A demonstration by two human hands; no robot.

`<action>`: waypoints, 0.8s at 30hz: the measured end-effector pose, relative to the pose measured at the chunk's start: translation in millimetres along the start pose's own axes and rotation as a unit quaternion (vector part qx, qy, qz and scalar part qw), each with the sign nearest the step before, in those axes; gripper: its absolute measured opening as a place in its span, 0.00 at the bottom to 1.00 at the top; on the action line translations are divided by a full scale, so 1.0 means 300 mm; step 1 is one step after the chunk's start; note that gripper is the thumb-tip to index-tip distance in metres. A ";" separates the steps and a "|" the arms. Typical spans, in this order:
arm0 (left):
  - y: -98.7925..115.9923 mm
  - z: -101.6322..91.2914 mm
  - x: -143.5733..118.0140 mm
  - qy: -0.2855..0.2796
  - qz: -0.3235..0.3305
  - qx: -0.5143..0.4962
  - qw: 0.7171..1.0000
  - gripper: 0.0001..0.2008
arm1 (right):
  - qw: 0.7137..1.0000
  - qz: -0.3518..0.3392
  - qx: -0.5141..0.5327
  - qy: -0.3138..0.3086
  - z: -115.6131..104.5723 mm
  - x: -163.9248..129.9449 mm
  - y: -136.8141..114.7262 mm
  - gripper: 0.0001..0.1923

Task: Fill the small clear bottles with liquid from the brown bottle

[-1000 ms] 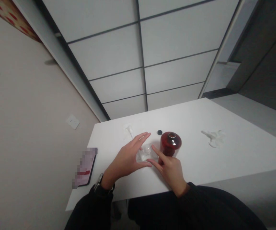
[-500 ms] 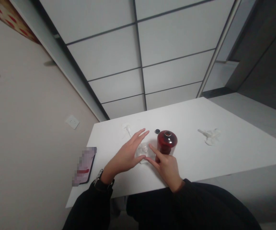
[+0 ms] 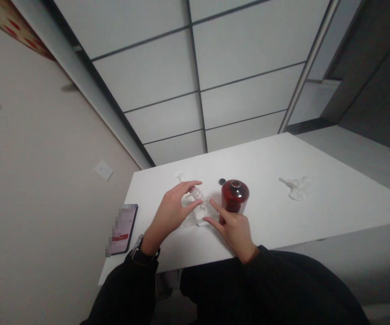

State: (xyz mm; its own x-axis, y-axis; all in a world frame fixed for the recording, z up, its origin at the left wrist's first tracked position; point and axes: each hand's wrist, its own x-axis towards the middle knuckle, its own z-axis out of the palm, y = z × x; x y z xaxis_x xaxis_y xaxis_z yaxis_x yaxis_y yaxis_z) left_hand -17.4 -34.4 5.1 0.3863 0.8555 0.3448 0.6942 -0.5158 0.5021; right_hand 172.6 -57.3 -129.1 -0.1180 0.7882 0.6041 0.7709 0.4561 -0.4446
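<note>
My left hand, with a watch on the wrist, has a small clear round piece between its thumb and fingers. Its exact kind is too blurred to tell. Below it on the table lies a white, tissue-like piece with clear film. My right hand reaches to the right side of this piece. Its thumb and index finger are spread apart, while the other fingers curl under. Just behind the right hand stands a dark red glass bottle, upright and uncapped. A small black cap lies to the left of the bottle.
The white table carries a crumpled tissue at right and another white scrap behind my left hand. A phone lies by the left edge. A wall and panelled sliding doors border the table.
My left hand has lifted slightly and drawn left, its fingers closing around the clear round piece. The white piece beneath shows more. My right hand stays nearly in place.
</note>
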 end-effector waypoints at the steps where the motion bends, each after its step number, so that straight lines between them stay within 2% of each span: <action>1: 0.001 -0.002 0.000 0.006 0.000 0.006 1.000 0.18 | 1.000 -0.003 0.001 0.002 -0.001 0.001 0.000 0.28; 4: 0.003 0.004 -0.001 0.011 0.009 0.072 0.997 0.15 | 1.000 -0.008 0.005 0.005 -0.004 0.000 0.002 0.28; 8: 0.006 0.018 0.001 0.009 0.066 0.165 0.984 0.15 | 1.000 0.003 -0.005 -0.002 -0.002 -0.004 0.005 0.30; 12: 0.015 0.001 0.004 0.043 0.094 0.154 0.983 0.15 | 1.000 -0.002 -0.008 -0.001 0.002 -0.006 0.007 0.30; 17: 0.037 -0.029 -0.003 0.030 0.104 0.135 0.985 0.15 | 1.000 -0.003 -0.010 0.002 0.005 -0.004 0.007 0.29; 24: 0.048 -0.031 0.006 0.028 0.105 0.194 0.975 0.17 | 1.000 0.005 -0.016 -0.025 -0.005 0.001 0.004 0.29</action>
State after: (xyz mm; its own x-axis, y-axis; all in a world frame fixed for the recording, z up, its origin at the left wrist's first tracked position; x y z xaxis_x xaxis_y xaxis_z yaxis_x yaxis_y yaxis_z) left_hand -12.4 -40.7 20.4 0.5180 0.7237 0.4560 0.7852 -0.6138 0.0822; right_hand 174.3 -57.2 -128.5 -0.1400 0.8129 0.5654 0.7922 0.4345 -0.4286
